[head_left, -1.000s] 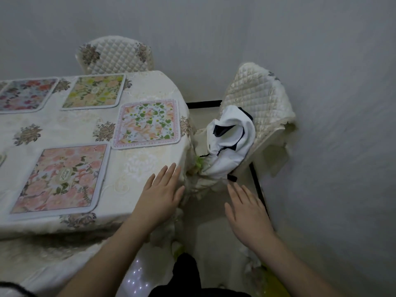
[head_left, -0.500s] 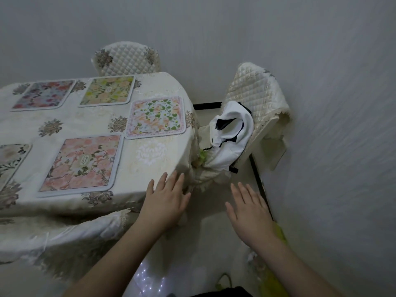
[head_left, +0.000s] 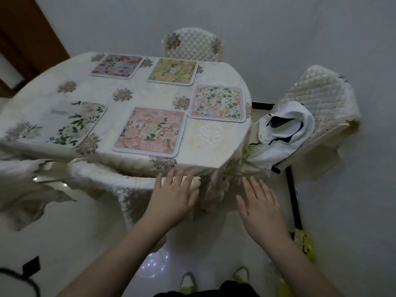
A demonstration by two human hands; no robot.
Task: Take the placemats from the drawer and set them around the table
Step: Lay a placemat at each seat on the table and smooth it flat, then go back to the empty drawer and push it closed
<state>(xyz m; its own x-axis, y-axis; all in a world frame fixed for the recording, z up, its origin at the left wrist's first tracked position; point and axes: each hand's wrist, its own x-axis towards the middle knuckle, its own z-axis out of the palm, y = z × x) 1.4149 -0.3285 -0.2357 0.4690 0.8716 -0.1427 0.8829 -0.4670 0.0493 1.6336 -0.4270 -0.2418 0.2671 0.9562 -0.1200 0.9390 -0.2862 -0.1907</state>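
Your left hand (head_left: 171, 196) hangs flat with fingers spread and holds nothing, its fingertips just at the near edge of the surface (head_left: 214, 144); your right hand (head_left: 260, 202) is likewise flat, fingers straight and empty, held out over the floor beside the hanging cloth.

Five placemats already lie on the surface: a pink one (head_left: 150, 131) nearest you, a white leafy one (head_left: 64, 125) to its left, a green-leaf one (head_left: 217, 102) at the right end, and at the far side a yellow one (head_left: 172, 71) and a red-and-blue one (head_left: 116, 65). Each lies flat and apart from its neighbours (the white one is blurred, so its edges are hard to judge).

The task looks nearly or wholly done: no mat is in either hand and none is in sight off the surface. The drawer is not in view, so you cannot tell whether any remain inside it. The near right corner is bare, with a draped chair (head_left: 317, 103) beside it; if another mat exists, that spot would suit it. Otherwise only small straightening is left.
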